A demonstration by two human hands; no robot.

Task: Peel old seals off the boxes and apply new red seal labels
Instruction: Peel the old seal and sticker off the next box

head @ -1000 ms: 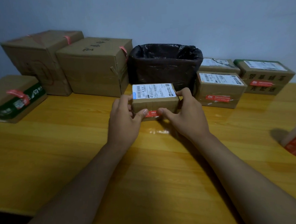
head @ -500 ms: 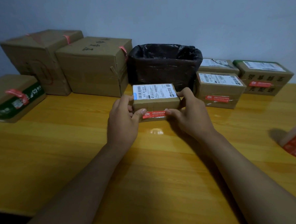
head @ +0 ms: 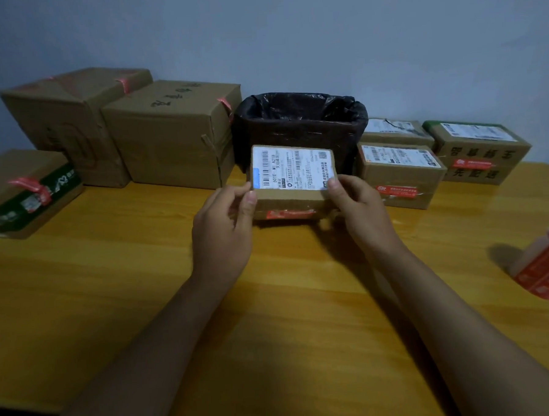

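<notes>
A small brown box [head: 292, 175] with a white shipping label on top is held between both hands just above the yellow table [head: 143, 278], in front of the bin. A red seal label [head: 289, 213] runs along its near side. My left hand [head: 223, 229] grips the box's left end, thumb on the top edge. My right hand [head: 359, 209] grips the right end the same way. A roll of red seal labels [head: 546, 266] lies at the table's right edge.
A bin lined with a black bag [head: 300, 123] stands behind the held box. Two large cardboard boxes [head: 174, 133] and a flat green-banded box [head: 24, 189] sit at the back left. Three small boxes with red seals [head: 402, 175] stand at the back right.
My thumbs left the red seal on the box's near side and moved up to its top edge. Both hands have lifted the box and tilted its top toward me.
</notes>
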